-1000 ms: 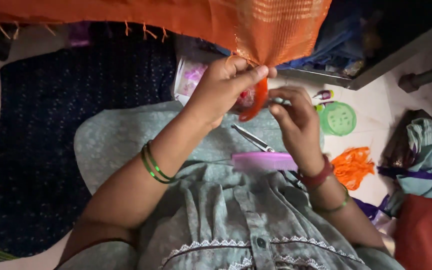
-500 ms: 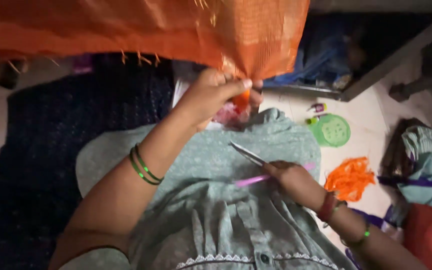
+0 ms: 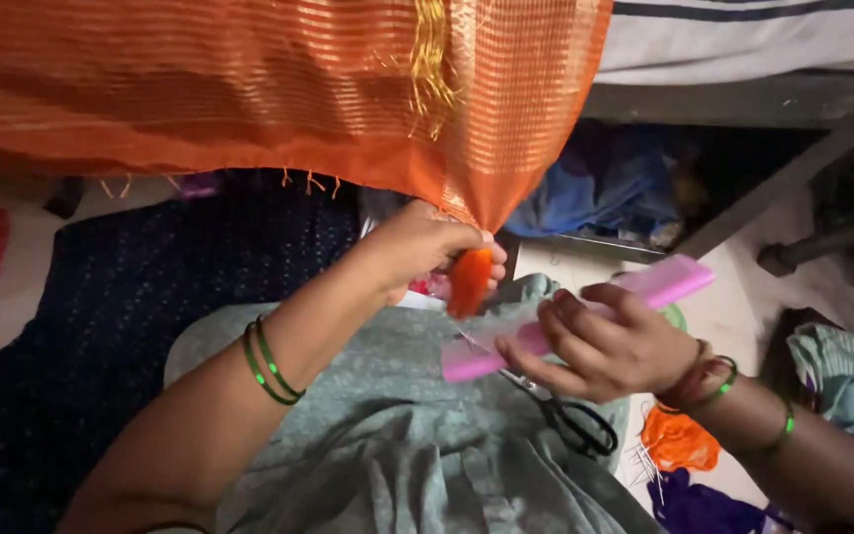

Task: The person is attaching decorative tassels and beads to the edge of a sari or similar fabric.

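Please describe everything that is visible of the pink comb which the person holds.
The pink comb is a long, flat bar that looks like plastic, with a smooth rounded end at the upper right. It lies tilted, its lower left end down by the grey-green fabric on the lap, its other end raised toward the floor beyond. The right hand grips it around the middle, so that part is hidden. Its teeth cannot be made out clearly. It passes just below the orange tassel without clearly touching it.

Orange and pink all over

Orange sari cloth point(image 3: 249, 89) with gold stripes, orange tassel point(image 3: 469, 280), pink comb point(image 3: 585, 314), black-handled scissors point(image 3: 570, 420), green bangles point(image 3: 269, 361).
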